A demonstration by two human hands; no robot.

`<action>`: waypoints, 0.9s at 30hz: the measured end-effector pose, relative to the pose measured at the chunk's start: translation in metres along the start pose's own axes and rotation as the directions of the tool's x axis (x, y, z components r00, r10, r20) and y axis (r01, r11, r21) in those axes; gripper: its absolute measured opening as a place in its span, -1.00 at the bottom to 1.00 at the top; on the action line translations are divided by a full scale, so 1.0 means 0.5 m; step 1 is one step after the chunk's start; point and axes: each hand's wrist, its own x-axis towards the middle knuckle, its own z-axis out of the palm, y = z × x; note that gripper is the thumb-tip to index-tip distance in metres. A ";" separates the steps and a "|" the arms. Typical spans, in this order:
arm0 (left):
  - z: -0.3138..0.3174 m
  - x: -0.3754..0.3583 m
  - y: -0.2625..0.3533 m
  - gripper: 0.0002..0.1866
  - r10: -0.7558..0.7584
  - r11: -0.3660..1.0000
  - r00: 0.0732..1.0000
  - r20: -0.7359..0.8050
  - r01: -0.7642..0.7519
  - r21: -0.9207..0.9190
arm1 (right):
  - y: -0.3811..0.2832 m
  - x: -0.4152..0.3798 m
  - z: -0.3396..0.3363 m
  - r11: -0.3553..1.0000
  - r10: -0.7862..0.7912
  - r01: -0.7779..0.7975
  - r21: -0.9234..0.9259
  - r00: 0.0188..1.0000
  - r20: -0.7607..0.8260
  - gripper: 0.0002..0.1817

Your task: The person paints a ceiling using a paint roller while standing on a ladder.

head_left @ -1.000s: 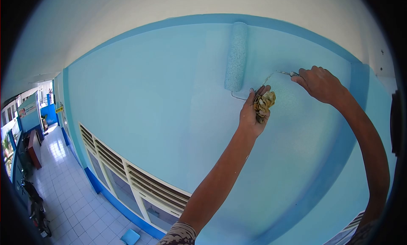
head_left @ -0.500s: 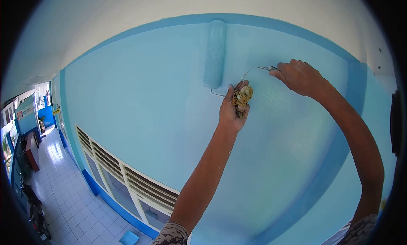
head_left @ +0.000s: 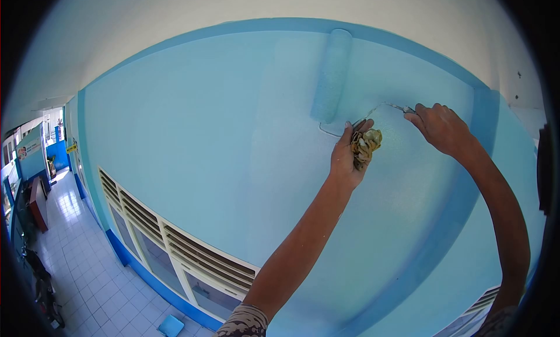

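A paint roller (head_left: 332, 74) with a light blue, paint-covered sleeve lies against the light blue wall (head_left: 192, 115), nearly upright just under the darker blue top band. From its lower end a bent, paint-spotted wire frame runs to the right. My right hand (head_left: 441, 127) is closed around the handle, which the fingers mostly hide. Lower down, my left hand (head_left: 345, 162) grips the wire frame near its bend. A crumpled yellowish-brown rag (head_left: 366, 145) is bunched in that same hand.
A louvred window (head_left: 175, 238) with cream frames is set low in the wall. Below are a tiled floor (head_left: 87, 267) and a blue tray (head_left: 171, 326). A motorcycle (head_left: 44, 290) stands at the far left. The cream ceiling (head_left: 233, 4) meets the wall above.
The roller has moved to the right along the wall, still near the top band. Both hands have shifted right with it, keeping their holds. The view has moved slightly.
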 end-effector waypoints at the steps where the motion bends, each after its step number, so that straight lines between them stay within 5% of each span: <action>1: -0.019 0.007 0.016 -0.57 0.002 1.000 1.000 -0.001 -0.002 -0.001 | -0.017 0.022 0.002 0.999 -0.032 0.032 0.024 0.999 -0.012 -0.45; 7: -0.080 0.015 0.150 -0.54 0.156 0.984 0.988 0.003 -0.155 -0.082 | -0.128 0.154 -0.011 0.990 -0.010 -0.011 0.138 0.989 0.150 -0.41; 15: -0.104 0.024 0.224 -0.56 0.217 0.959 0.976 0.033 -0.207 -0.195 | -0.171 0.233 -0.027 0.984 -0.051 0.022 0.177 0.986 0.159 -0.39; 24: -0.064 0.035 0.082 -0.55 0.083 0.978 0.990 0.118 -0.058 -0.203 | -0.061 0.116 -0.016 0.993 -0.020 0.004 0.118 0.991 0.129 -0.40; 27: -0.055 0.042 0.026 -0.54 0.037 0.997 0.991 0.131 -0.028 -0.070 | -0.015 0.053 0.009 0.994 0.002 -0.009 0.106 0.998 0.060 -0.41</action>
